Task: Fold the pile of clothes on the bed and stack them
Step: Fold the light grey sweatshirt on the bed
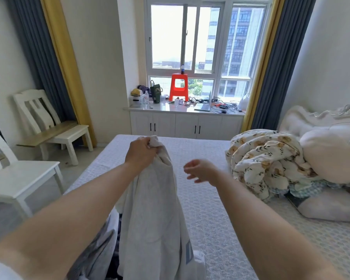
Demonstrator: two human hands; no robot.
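Observation:
My left hand [141, 152] grips the top of a pale grey-white garment [154, 215] and holds it up over the bed [210, 199]. The cloth hangs down in a long fold to the bottom of the view, with a small grey-blue label near its lower right edge. My right hand [198, 171] hovers just to the right of the garment with loosely curled fingers, holding nothing and not touching the cloth. Under my left forearm lies the pile of clothes [101, 249], grey and dark pieces, mostly hidden by the arm and the hanging garment.
A bunched floral quilt [265, 160] and pillows [329, 156] sit at the bed's right by the headboard. Two white chairs [22, 178] stand at the left. A cluttered windowsill counter [182, 110] holds a red stool, a laptop and cables.

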